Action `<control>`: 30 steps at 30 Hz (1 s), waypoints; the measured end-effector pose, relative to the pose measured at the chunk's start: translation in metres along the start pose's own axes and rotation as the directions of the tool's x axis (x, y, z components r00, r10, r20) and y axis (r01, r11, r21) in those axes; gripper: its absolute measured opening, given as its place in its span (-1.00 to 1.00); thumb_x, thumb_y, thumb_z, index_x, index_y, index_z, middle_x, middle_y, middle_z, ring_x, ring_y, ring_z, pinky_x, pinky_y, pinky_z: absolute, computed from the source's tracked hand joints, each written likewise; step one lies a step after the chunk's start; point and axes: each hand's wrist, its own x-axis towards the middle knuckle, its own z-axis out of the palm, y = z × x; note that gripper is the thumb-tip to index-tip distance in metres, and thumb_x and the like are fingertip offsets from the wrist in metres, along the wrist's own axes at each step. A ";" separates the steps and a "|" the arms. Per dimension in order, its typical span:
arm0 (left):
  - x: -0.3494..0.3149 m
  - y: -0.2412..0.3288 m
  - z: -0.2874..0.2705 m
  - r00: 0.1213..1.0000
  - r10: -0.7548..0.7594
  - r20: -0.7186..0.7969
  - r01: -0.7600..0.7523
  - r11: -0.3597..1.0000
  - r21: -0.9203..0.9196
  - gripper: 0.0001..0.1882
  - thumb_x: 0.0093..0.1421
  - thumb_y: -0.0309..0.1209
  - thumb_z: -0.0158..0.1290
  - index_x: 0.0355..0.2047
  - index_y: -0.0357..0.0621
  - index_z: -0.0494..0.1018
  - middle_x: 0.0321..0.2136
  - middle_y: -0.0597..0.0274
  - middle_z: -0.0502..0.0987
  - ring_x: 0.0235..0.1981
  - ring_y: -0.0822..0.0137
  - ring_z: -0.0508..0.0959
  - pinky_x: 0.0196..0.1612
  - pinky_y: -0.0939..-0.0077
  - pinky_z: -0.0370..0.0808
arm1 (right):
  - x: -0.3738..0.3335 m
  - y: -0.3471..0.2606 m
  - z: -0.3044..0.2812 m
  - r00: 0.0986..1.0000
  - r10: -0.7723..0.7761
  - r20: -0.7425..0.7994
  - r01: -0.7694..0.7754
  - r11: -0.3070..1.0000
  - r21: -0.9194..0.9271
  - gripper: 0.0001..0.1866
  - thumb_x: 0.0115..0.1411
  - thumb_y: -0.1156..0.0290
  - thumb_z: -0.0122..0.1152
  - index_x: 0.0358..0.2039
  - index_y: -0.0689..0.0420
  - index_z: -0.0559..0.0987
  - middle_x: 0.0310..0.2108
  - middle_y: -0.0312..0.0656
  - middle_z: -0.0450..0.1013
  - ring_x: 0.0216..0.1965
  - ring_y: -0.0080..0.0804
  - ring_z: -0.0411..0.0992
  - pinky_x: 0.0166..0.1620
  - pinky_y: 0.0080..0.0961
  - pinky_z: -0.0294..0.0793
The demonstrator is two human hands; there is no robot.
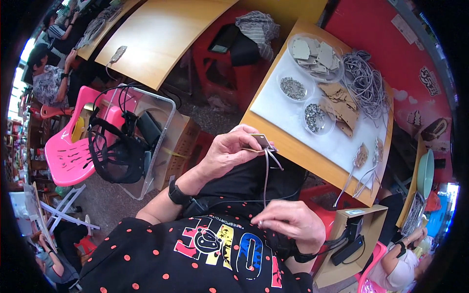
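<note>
Crowded workroom, with a wood-topped counter [293,149] at the right and another counter [161,39] at the far left. Between and near them, the left hand [227,149] is drawn closed, its thumb and fingers pinching a small plate [264,140] just short of the right counter's near edge. Lower and to the right, the right hand [290,219] has its fingers curled, tips near the hanging cord [266,178]; I cannot tell whether they grip its end.

That plate is flat and brownish, with a small hole in its upper face. Grey cord strands leave its right end: 1 drops toward the right hand, and shorter strands bend off to the right. Fingers cover the plate's left part.

On the right counter lies a white board [337,151]. At its far side are pale plates [312,54] in a large clear bowl; nearer are 2 smaller bowls of small metal parts [293,89]. Brown plates [344,110] and a tangled grey cord bundle [364,80] lie to their right, and 2 corded pieces [360,155] rest at the right end. Left of the person stand a pink chair [71,151] and a clear bin [163,134] with black straps [117,163] over it. An open cardboard box [325,278] sits near right.
</note>
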 end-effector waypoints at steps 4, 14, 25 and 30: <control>0.001 0.002 0.011 0.973 -0.166 -0.161 0.160 0.986 -0.051 -0.86 0.27 -0.56 0.02 -0.17 -0.33 0.47 -0.18 0.17 0.49 -0.14 0.32 0.57 -0.03 0.44 0.60 | 0.019 -0.004 0.010 0.868 0.076 -0.491 -0.153 0.981 -0.118 -0.83 0.16 0.56 0.23 -0.22 0.21 0.66 -0.32 -0.18 0.43 -0.32 -0.49 0.45 -0.29 -0.60 0.43; 0.006 -0.001 0.022 0.889 -0.409 -0.206 0.370 0.906 -0.205 -0.82 0.31 -0.50 -0.01 -0.12 -0.31 0.42 -0.19 0.14 0.53 -0.16 0.34 0.58 -0.10 0.37 0.64 | 0.052 0.007 0.012 0.516 -0.105 -0.850 -0.214 0.945 -0.247 -0.88 0.10 0.61 0.29 -0.31 0.26 0.61 -0.40 -0.17 0.50 -0.41 -0.48 0.47 -0.31 -0.59 0.45; 0.004 -0.006 0.024 0.926 -0.327 -0.191 0.323 0.945 -0.052 -0.81 0.27 -0.52 0.05 -0.12 -0.30 0.42 -0.19 0.18 0.52 -0.15 0.37 0.57 -0.06 0.38 0.62 | 0.059 0.025 0.011 0.497 -0.247 -0.832 -0.283 0.860 -0.424 -0.87 0.06 0.58 0.32 -0.33 0.22 0.60 -0.42 -0.16 0.49 -0.43 -0.35 0.48 -0.35 -0.49 0.46; 0.004 -0.002 0.028 0.941 -0.287 -0.181 0.297 0.954 0.030 -0.83 0.27 -0.53 0.05 -0.14 -0.32 0.44 -0.19 0.20 0.51 -0.14 0.41 0.56 -0.02 0.47 0.58 | 0.060 0.024 0.012 0.476 -0.194 -0.858 -0.302 0.880 -0.366 -0.87 0.06 0.58 0.32 -0.34 0.22 0.60 -0.42 -0.16 0.49 -0.46 -0.37 0.47 -0.37 -0.50 0.46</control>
